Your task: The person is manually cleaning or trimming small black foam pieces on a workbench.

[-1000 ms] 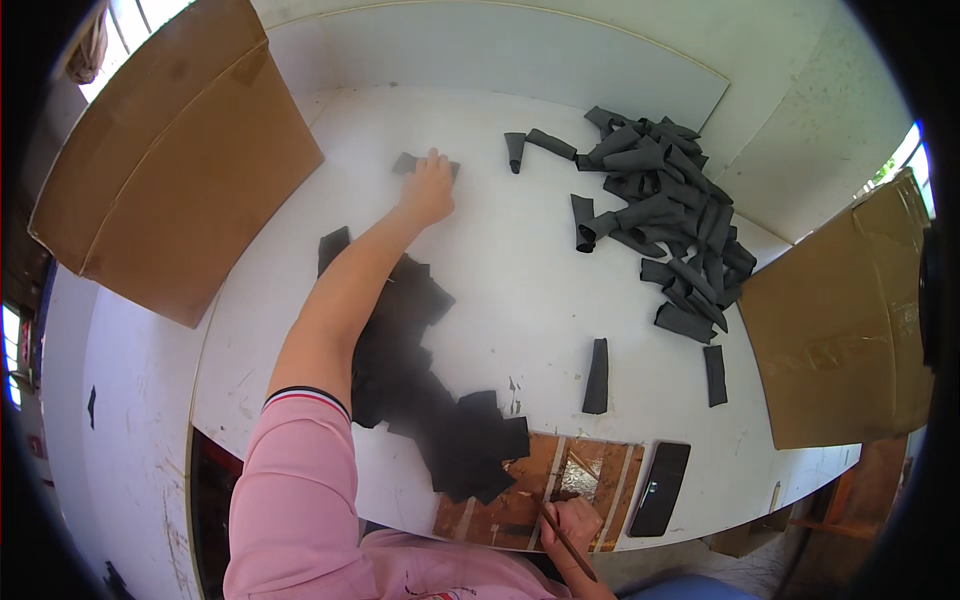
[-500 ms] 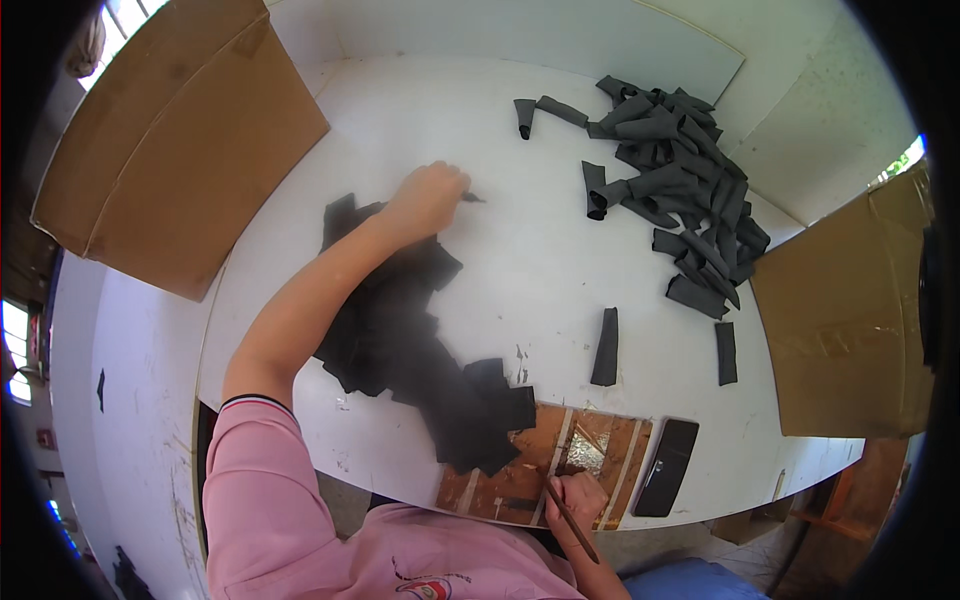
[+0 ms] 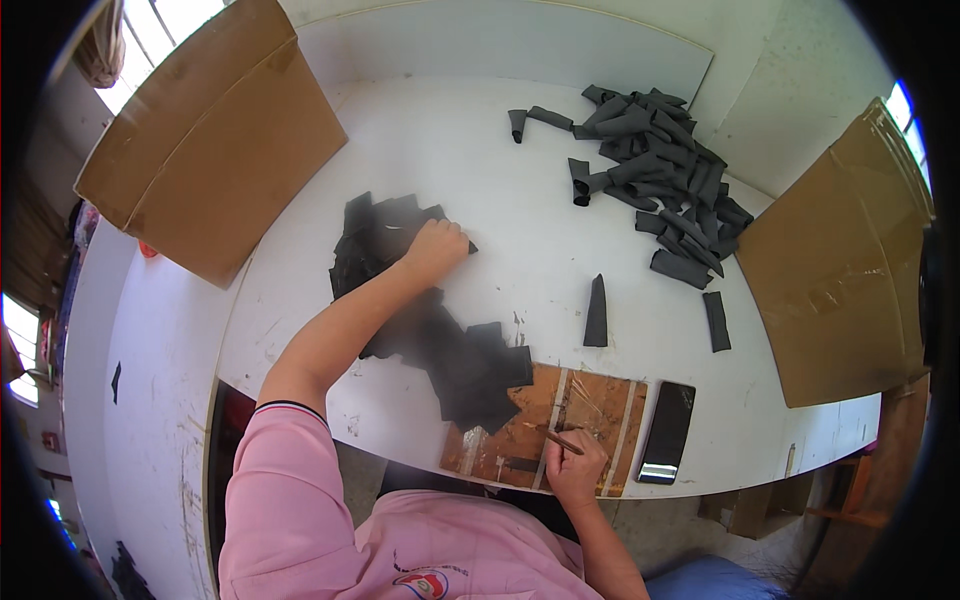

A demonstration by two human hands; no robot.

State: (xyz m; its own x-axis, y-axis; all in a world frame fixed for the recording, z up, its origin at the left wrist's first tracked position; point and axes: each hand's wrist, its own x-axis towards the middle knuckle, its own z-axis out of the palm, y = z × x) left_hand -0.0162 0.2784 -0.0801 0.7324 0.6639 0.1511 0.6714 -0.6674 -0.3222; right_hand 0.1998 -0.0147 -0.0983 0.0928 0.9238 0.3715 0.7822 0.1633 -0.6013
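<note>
My left hand (image 3: pixel 438 250) is closed at the upper right of a spread of flat black pieces (image 3: pixel 485 375), which look like fabric and overlap one another. From its fingers pokes the dark tip of a black piece (image 3: pixel 473 247); the rest is hidden under the hand. My right hand (image 3: pixel 577 470) is closed round a thin brown stick (image 3: pixel 566 442), above a brown board (image 3: pixel 540 400) with pale tape strips and dark smears. The stick's far end is not clear. The lower black pieces overlap the board's upper left corner.
A heap of rolled dark grey tubes (image 3: pixel 665 155) lies at the back right. Two single tubes, one pointed (image 3: pixel 596 315) and one straight (image 3: pixel 716 322), lie nearer. A black phone (image 3: pixel 667 432) is beside the board. Cardboard boxes stand left (image 3: pixel 210 140) and right (image 3: pixel 840 270).
My left hand has come nearer, down onto the spread's upper right edge. My right hand has turned the stick, which pointed toward me before. The whole view has shifted a little.
</note>
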